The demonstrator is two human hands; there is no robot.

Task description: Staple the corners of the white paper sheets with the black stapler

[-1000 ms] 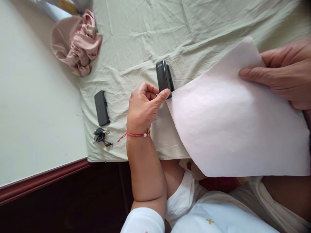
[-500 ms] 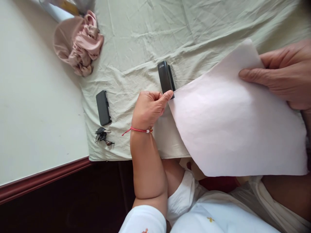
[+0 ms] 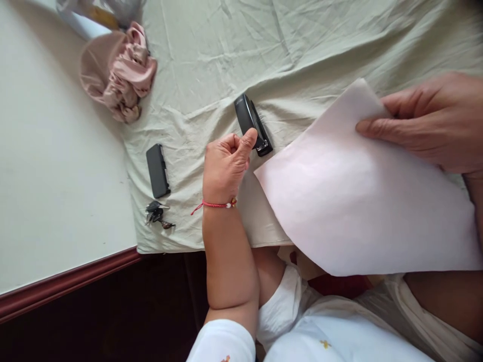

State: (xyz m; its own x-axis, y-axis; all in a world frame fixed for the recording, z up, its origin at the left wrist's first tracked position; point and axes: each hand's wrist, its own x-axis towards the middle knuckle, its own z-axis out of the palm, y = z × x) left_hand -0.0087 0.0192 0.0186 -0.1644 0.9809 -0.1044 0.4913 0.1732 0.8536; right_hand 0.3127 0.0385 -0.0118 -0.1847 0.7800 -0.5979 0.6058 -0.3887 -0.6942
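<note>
As the right hand holds white paper near one corner, another corner points just beside a black stapler on pale green cloth; the left hand curls there, thumb overlapping the stapler, its grip impossible to tell.

A creased pale-green cloth bears, along its left margin, a dark oblong case just beside some keys and, higher in view, crumpled pink fabric near translucent plastic, with a white wall leftward, edged below by red-brown moulding.
</note>
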